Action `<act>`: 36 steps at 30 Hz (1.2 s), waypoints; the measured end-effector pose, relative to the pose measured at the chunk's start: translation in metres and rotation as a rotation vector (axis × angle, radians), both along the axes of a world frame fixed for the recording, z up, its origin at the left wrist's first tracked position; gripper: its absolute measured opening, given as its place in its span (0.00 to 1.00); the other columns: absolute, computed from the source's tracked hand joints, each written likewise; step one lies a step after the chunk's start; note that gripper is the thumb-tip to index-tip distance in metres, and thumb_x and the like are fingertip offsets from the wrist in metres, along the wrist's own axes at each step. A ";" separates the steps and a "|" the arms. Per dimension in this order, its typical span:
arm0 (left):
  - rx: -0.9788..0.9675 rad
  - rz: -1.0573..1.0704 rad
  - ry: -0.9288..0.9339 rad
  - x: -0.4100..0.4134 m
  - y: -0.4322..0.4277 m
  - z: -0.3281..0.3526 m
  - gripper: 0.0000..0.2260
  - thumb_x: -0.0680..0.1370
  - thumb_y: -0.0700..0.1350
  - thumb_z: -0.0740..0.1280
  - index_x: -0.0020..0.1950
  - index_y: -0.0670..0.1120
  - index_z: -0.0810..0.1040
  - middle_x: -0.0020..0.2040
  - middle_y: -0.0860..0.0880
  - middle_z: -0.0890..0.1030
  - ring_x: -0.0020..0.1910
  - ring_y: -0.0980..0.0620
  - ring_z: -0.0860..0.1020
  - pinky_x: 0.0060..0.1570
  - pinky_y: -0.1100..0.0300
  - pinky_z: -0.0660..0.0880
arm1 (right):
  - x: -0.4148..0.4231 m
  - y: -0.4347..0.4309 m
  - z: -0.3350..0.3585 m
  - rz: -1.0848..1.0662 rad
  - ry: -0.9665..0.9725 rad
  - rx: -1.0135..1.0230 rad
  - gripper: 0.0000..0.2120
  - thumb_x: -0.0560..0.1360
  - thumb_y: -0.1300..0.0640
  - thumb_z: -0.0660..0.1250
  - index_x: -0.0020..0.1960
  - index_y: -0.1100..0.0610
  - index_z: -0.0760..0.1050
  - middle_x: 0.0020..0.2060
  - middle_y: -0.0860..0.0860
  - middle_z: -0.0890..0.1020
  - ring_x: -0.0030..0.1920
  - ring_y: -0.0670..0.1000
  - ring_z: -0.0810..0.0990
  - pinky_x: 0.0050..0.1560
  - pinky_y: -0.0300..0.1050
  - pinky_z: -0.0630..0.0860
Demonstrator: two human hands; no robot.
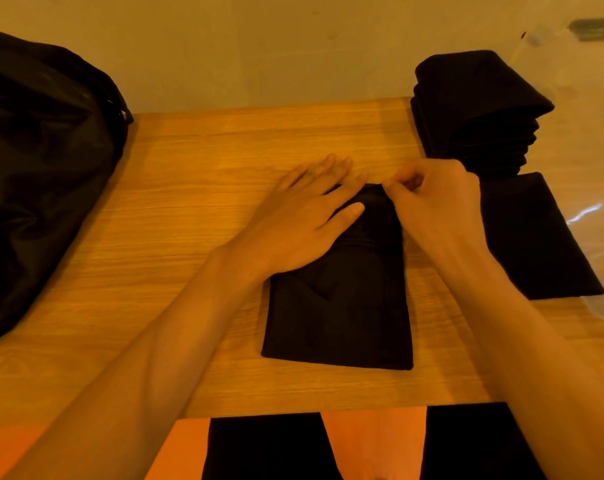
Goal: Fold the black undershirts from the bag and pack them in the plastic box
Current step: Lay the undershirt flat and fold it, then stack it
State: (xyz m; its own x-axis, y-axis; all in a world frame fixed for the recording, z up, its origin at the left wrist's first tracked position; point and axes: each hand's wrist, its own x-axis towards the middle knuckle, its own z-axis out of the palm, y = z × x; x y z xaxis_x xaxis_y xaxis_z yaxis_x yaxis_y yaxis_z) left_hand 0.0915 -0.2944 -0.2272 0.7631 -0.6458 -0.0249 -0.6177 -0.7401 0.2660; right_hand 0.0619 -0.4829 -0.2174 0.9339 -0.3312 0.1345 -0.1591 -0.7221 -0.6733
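Centrally, one folded black undershirt (342,317) lies as a soft, matte, upright rectangle on the wood-grained surface (189,188), and everything else is placed from it. Two bare hands work on its far half. The left hand (304,223) lies flat on its upper left part, fingers straight and slightly spread, with the fingertips reaching past the cloth's far edge onto the wood. The right hand (435,202) is at its upper right corner, fingers curled and pinching the far edge of the cloth. Well to the left of the undershirt sits one bulky black bag (40,168) of shiny, creased fabric. Just to its right lies one flat folded black piece (543,244), also rectangular. Beyond that piece stands one stack (473,109) of several folded black garments, their layered edges showing; the exact number cannot be told. Farthest right is one clear plastic box (584,133), glossy and see-through; whether the stack stands inside it cannot be told.
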 end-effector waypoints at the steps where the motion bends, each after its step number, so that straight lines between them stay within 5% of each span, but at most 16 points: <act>1: -0.016 -0.002 0.022 -0.001 0.000 0.001 0.25 0.84 0.61 0.43 0.82 0.59 0.50 0.83 0.53 0.48 0.82 0.55 0.43 0.79 0.54 0.40 | -0.002 0.000 0.001 0.007 -0.007 -0.003 0.06 0.79 0.52 0.69 0.47 0.52 0.83 0.39 0.44 0.81 0.42 0.44 0.80 0.40 0.38 0.76; 4: -0.052 -0.007 0.116 0.000 0.003 0.005 0.23 0.85 0.60 0.43 0.80 0.62 0.52 0.83 0.54 0.47 0.81 0.57 0.41 0.79 0.55 0.38 | -0.010 0.001 0.004 0.074 -0.073 -0.074 0.08 0.80 0.53 0.67 0.54 0.52 0.84 0.49 0.47 0.82 0.45 0.44 0.79 0.42 0.29 0.70; 8: -0.084 -0.016 0.157 -0.002 0.007 0.007 0.23 0.85 0.61 0.42 0.80 0.63 0.55 0.83 0.55 0.45 0.81 0.59 0.39 0.79 0.56 0.36 | -0.028 -0.001 0.001 0.290 -0.133 -0.268 0.14 0.79 0.62 0.65 0.61 0.54 0.83 0.53 0.51 0.86 0.57 0.52 0.81 0.58 0.47 0.78; 12: -0.288 0.060 0.210 -0.005 0.016 0.017 0.23 0.86 0.59 0.43 0.81 0.59 0.57 0.83 0.55 0.48 0.80 0.61 0.41 0.79 0.58 0.38 | -0.042 -0.008 0.003 0.262 -0.157 -0.290 0.14 0.78 0.67 0.64 0.59 0.59 0.83 0.57 0.55 0.85 0.60 0.53 0.82 0.62 0.44 0.74; 15: -0.518 0.262 0.294 -0.006 0.022 0.033 0.22 0.87 0.56 0.45 0.82 0.56 0.57 0.82 0.58 0.53 0.79 0.65 0.47 0.75 0.68 0.43 | -0.039 -0.008 0.014 0.181 -0.176 -0.235 0.15 0.79 0.65 0.60 0.59 0.58 0.83 0.52 0.56 0.85 0.50 0.53 0.83 0.51 0.45 0.79; 17: -0.553 0.345 0.335 -0.005 0.022 0.039 0.23 0.87 0.56 0.45 0.82 0.54 0.57 0.82 0.59 0.53 0.78 0.66 0.49 0.73 0.71 0.43 | -0.024 0.000 0.018 0.240 -0.159 -0.254 0.15 0.81 0.63 0.59 0.63 0.59 0.80 0.56 0.57 0.84 0.52 0.55 0.83 0.54 0.50 0.80; 19: -0.413 0.284 0.319 -0.007 0.015 0.039 0.24 0.87 0.55 0.45 0.83 0.51 0.55 0.83 0.56 0.51 0.79 0.64 0.46 0.73 0.70 0.41 | -0.009 0.012 0.015 0.408 -0.045 -0.331 0.19 0.84 0.56 0.57 0.71 0.61 0.73 0.67 0.60 0.78 0.66 0.59 0.77 0.65 0.55 0.75; 21: -0.198 0.163 0.290 -0.013 0.008 0.030 0.26 0.86 0.56 0.43 0.83 0.49 0.49 0.83 0.54 0.47 0.80 0.62 0.43 0.76 0.66 0.38 | -0.002 0.021 0.006 0.520 0.114 -0.406 0.25 0.85 0.49 0.51 0.78 0.60 0.63 0.77 0.59 0.65 0.78 0.57 0.61 0.77 0.54 0.61; 25: -0.050 0.048 0.238 -0.020 0.018 0.014 0.31 0.81 0.61 0.36 0.83 0.51 0.42 0.83 0.56 0.42 0.79 0.64 0.38 0.77 0.62 0.35 | -0.018 0.017 -0.011 0.440 0.077 -0.479 0.29 0.84 0.45 0.46 0.78 0.59 0.65 0.77 0.58 0.66 0.79 0.54 0.60 0.78 0.50 0.56; 31: -0.265 0.113 0.231 -0.026 0.041 0.021 0.27 0.85 0.60 0.39 0.83 0.53 0.42 0.81 0.59 0.40 0.75 0.72 0.36 0.76 0.68 0.37 | -0.045 0.011 -0.009 0.401 0.094 -0.515 0.35 0.83 0.38 0.42 0.81 0.59 0.54 0.81 0.55 0.54 0.81 0.50 0.48 0.78 0.45 0.43; 34: -0.495 0.245 0.134 -0.048 0.056 0.026 0.26 0.86 0.57 0.46 0.83 0.53 0.44 0.82 0.60 0.42 0.78 0.68 0.41 0.75 0.71 0.41 | -0.061 0.011 0.000 0.328 -0.036 -0.473 0.34 0.84 0.38 0.43 0.80 0.59 0.58 0.80 0.56 0.58 0.81 0.52 0.51 0.79 0.48 0.48; 36: -0.448 0.282 0.077 -0.069 0.062 0.026 0.27 0.87 0.56 0.50 0.83 0.54 0.43 0.81 0.62 0.41 0.78 0.68 0.40 0.75 0.71 0.40 | -0.073 0.014 0.003 0.351 -0.041 -0.477 0.33 0.84 0.39 0.43 0.80 0.59 0.59 0.80 0.56 0.59 0.81 0.51 0.51 0.80 0.50 0.50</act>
State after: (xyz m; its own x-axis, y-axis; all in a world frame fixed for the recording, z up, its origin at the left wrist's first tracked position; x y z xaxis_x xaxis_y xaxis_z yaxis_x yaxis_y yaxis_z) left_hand 0.0228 -0.2329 -0.2015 0.9155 -0.3760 0.1434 -0.3773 -0.6783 0.6305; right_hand -0.0113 -0.4686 -0.2146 0.9677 0.1027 0.2303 0.1633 -0.9511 -0.2622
